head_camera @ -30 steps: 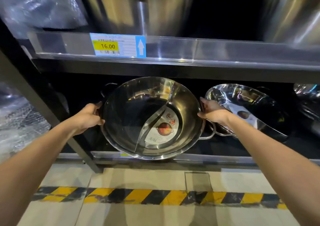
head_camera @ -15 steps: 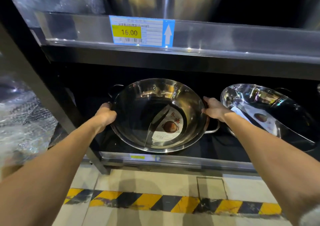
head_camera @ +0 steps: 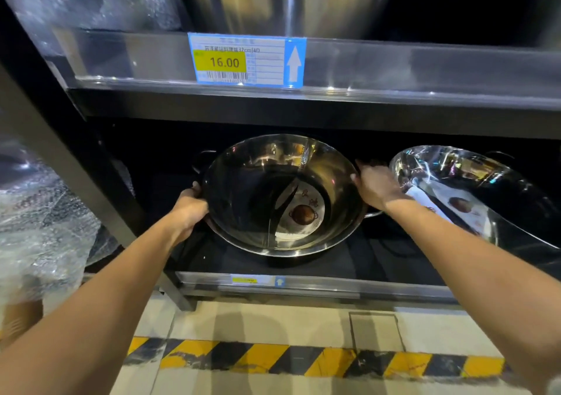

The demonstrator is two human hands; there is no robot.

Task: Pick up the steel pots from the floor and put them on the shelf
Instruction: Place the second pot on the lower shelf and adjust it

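A shiny steel pot (head_camera: 261,188) with a curved divider and a paper label inside leans tilted toward me on the black bottom shelf (head_camera: 306,282). My left hand (head_camera: 189,208) grips its left rim by the dark handle. On the opposite side my right hand (head_camera: 375,187) holds the right rim above the steel handle. A second steel pot (head_camera: 473,182), also tilted with a label inside, rests just right of my right wrist on the same shelf.
The upper shelf edge carries a blue price tag (head_camera: 246,59) reading 16.00, with tall steel pots (head_camera: 291,0) above it. Bubble-wrapped goods (head_camera: 39,237) sit left of the slanted shelf post. A yellow-black hazard stripe (head_camera: 303,359) crosses the tiled floor.
The pot has moved deeper into the bottom shelf with both hands still on its rim. The view has shifted closer and lower toward the shelf.
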